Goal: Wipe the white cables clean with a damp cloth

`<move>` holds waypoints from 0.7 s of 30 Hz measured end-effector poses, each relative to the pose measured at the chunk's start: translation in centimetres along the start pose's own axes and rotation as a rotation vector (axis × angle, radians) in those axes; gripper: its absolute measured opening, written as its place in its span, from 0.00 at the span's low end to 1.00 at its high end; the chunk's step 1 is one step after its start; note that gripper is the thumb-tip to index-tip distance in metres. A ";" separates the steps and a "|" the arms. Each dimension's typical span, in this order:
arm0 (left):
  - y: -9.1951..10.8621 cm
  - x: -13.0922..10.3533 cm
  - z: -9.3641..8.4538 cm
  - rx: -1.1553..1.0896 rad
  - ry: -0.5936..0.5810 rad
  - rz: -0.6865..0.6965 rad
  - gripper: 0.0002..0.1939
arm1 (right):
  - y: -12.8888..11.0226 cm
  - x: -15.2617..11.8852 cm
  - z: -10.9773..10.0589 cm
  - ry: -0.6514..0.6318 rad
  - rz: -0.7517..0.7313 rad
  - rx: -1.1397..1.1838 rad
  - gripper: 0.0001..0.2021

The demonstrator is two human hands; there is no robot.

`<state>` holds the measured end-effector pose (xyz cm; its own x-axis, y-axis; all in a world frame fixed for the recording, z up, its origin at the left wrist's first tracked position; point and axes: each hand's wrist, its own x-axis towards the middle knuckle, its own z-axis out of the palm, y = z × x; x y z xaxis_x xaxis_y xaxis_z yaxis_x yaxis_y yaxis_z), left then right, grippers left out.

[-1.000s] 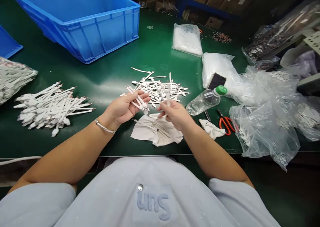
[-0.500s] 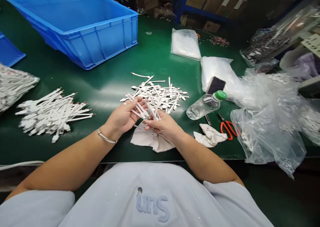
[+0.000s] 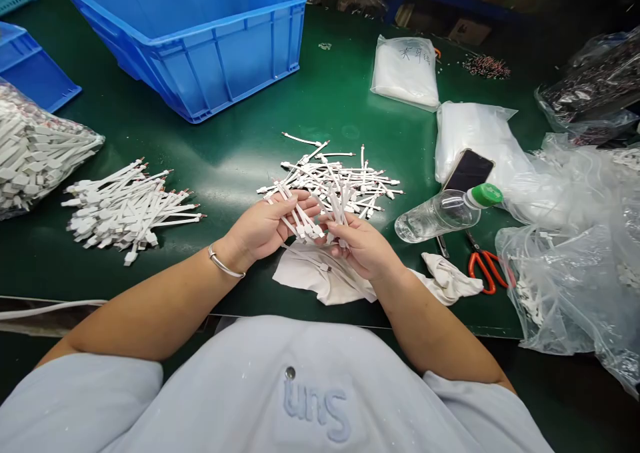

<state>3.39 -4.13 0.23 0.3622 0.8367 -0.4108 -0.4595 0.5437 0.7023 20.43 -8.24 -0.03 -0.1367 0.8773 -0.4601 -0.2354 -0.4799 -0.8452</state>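
Note:
My left hand (image 3: 267,230) is closed around several short white cables (image 3: 300,221), the thumb lying across them and their plug ends pointing toward me. Beside it, my right hand (image 3: 363,243) pinches another bunch of white cables (image 3: 338,206) between thumb and fingers. The two hands nearly touch. Just beyond them spreads a loose pile of white cables (image 3: 350,176) on the green table. Beneath the hands lies a pale cloth (image 3: 305,276), with a cable or two resting on it. To the left sits a denser heap of white cables (image 3: 127,206).
A blue bin (image 3: 230,56) stands at the back left, near a clear bag of cables (image 3: 40,150). On the right are a plastic bottle (image 3: 435,214) lying tilted, a phone (image 3: 469,170), orange-handled scissors (image 3: 487,270), a crumpled cloth (image 3: 447,278) and plastic bags (image 3: 560,286).
The whole view has shifted, so the table things appear further right and mostly higher. Both hands still hold their cables; the right-hand bunch is slightly more fanned.

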 end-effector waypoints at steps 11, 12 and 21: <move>-0.3 0.0 0.1 0.033 -0.017 -0.086 0.11 | 1.7 -0.1 0.5 -0.048 -0.057 -0.125 0.18; -0.3 0.0 0.1 0.030 -0.009 -0.087 0.12 | 1.7 -0.1 0.5 -0.034 -0.075 -0.113 0.18; -0.4 0.4 -0.2 0.038 -0.121 -0.103 0.12 | 1.4 -0.1 0.5 0.002 0.026 -0.045 0.15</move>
<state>3.53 -4.00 -0.30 0.5020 0.7613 -0.4103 -0.3845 0.6214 0.6827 19.60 -8.99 -1.08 -0.1407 0.8647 -0.4823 -0.1887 -0.5016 -0.8443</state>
